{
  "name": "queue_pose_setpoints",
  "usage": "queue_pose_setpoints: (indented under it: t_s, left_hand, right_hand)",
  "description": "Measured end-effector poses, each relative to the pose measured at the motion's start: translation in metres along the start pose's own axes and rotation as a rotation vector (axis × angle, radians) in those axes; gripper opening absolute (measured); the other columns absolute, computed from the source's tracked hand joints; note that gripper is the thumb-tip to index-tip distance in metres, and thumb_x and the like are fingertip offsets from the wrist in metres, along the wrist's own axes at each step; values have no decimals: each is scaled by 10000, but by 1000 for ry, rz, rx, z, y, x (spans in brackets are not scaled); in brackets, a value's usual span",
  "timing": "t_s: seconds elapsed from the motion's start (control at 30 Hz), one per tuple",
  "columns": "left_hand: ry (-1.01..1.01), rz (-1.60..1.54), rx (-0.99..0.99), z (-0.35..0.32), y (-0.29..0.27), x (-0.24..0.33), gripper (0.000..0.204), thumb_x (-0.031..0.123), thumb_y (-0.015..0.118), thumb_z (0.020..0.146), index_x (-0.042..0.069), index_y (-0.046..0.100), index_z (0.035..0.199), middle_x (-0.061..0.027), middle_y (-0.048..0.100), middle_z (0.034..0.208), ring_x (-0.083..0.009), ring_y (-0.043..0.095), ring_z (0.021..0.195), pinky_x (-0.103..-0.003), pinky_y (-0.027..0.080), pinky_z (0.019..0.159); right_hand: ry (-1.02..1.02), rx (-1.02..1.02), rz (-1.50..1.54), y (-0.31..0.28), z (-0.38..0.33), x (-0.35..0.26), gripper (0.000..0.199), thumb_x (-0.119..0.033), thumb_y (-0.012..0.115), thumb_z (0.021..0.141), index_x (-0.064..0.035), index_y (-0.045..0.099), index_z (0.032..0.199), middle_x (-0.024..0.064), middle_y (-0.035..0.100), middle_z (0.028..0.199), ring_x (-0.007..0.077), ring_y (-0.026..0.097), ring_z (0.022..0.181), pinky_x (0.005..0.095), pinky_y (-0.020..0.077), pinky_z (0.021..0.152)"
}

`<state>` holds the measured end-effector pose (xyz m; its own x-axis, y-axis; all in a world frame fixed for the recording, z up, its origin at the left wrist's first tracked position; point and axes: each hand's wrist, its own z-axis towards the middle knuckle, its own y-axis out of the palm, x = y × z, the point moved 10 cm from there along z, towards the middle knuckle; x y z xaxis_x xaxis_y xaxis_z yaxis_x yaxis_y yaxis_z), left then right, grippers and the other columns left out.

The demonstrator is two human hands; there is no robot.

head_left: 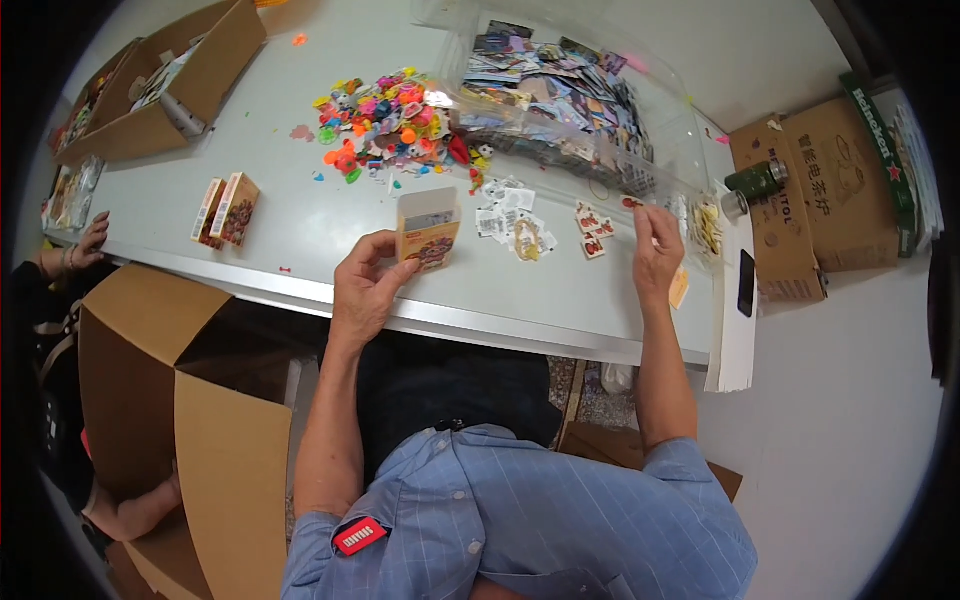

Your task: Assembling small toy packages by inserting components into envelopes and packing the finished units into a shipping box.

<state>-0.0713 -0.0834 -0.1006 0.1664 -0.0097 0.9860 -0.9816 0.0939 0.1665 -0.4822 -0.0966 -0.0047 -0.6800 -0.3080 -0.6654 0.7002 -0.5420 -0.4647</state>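
Observation:
My left hand (362, 290) is closed round a small printed carton (430, 247), held upright over the table's near edge with its top flap up. A pinch of my right hand's fingers (657, 255) meets a small white card with a red picture (631, 202). Several similar red-printed cards (592, 243) lie just left of that hand. Between the hands are white printed paper slips (510, 200) and a yellowish loop-like piece (527, 240). Behind them spreads a heap of colourful little plastic toys (400, 120). Two filled-out cartons (238, 210) stand farther left.
A clear plastic bin (650, 185) full of small picture packets is at the back. Cardboard boxes stand at back left (210, 85), lower left (235, 480) and right (835, 190). A green bottle (757, 180) and dark phone (746, 283) are at right. Another person's hand (92, 240) rests at left.

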Motion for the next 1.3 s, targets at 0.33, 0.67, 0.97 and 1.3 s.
queue_pose_setpoints:
  t_s: [0.33,0.67,0.97,1.3]
  left_hand:
    - [36,-64,6,0,1,1,341,-12,715,902,-32,610,1225,-109,680,1102,-144,666,990,-255,569,847]
    - [-8,-63,-2,0,0,-4,338,-14,725,893,-23,620,1215,-116,687,1113,-110,656,974,-231,567,807]
    - [9,-37,26,0,-4,-3,334,-6,721,901,-31,613,1216,-111,676,1103,-114,668,937,-219,570,781]
    - [21,-17,37,0,-1,-1,347,0,706,912,-46,588,1235,-139,667,1123,-151,673,984,-254,581,834]
  right_hand:
    - [-411,-300,224,121,-11,-182,164,28,753,829,-52,748,973,85,697,838,180,642,727,297,508,656]
    - [-122,-345,193,131,-4,-130,146,-42,721,900,-9,732,1042,61,667,844,124,625,782,262,487,705]
    - [226,-611,-33,102,-26,-31,265,-178,722,916,9,708,1103,52,634,933,125,577,820,269,470,748]
    - [82,-623,-203,99,-46,-40,263,-169,733,879,18,690,1059,126,594,856,243,598,749,339,485,704]
